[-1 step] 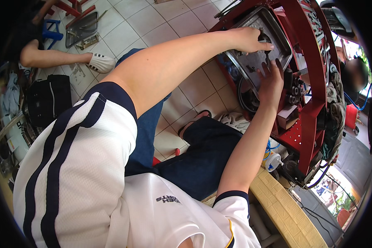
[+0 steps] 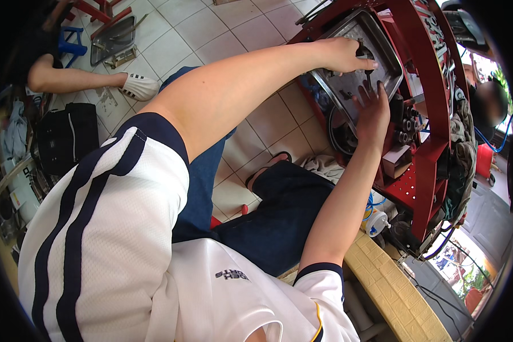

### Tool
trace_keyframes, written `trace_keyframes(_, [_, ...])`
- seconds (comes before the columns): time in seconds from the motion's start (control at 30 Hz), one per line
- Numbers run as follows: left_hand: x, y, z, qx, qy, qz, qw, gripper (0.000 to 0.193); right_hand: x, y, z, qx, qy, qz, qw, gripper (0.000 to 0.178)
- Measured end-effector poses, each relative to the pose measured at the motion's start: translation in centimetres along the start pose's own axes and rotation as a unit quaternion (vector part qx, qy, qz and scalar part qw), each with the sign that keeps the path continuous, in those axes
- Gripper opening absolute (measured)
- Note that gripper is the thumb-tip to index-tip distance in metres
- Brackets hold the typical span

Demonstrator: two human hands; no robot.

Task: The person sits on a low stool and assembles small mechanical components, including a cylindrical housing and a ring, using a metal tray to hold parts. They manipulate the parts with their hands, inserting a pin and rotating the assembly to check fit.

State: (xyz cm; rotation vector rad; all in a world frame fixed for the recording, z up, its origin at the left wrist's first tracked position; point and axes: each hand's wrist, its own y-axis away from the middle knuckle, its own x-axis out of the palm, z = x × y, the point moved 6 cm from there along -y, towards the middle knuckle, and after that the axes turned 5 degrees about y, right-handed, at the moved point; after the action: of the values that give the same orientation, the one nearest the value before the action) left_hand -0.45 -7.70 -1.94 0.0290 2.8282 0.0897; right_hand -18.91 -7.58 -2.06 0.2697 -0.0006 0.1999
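Note:
My left hand (image 2: 343, 55) reaches over a grey metal tray (image 2: 356, 23), its fingers closed around a dark metal part (image 2: 361, 48). A thin dark piece (image 2: 369, 80) points down from below those fingers; whether it belongs to the same part I cannot tell. Close to its lower end is my right hand (image 2: 374, 111), palm over the tray's near side, fingers stretched and apart. The fingertips look dark, and I cannot make out whether they touch the thin piece. Small dark parts (image 2: 346, 94) lie on the tray floor between the hands.
The tray rests on a red tool cart (image 2: 433, 196), with sockets (image 2: 406, 124) beside my right hand and wrenches (image 2: 430, 28) along its far side. A person's leg (image 2: 80, 80) extends at the left, near a black bag (image 2: 68, 137). A yellow bench (image 2: 393, 285) stands lower right.
My right hand's fingers have shifted slightly and spread a little near the thin dark piece. My left hand stays in place.

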Motion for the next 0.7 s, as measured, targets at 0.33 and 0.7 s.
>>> trace_keyframes(0.33, [0.1, 0.4, -0.3, 0.001, 0.01, -0.003, 1.0, 0.086, 1.1, 0.7, 0.6, -0.034, 0.023, -0.001, 0.999, 0.049])
trace_keyframes(0.7, [0.0, 0.2, 0.2, -0.025, 0.041, -0.003, 0.999, 0.077, 0.8, 0.5, 0.6, -0.118, 0.099, -0.066, 0.986, 0.04])
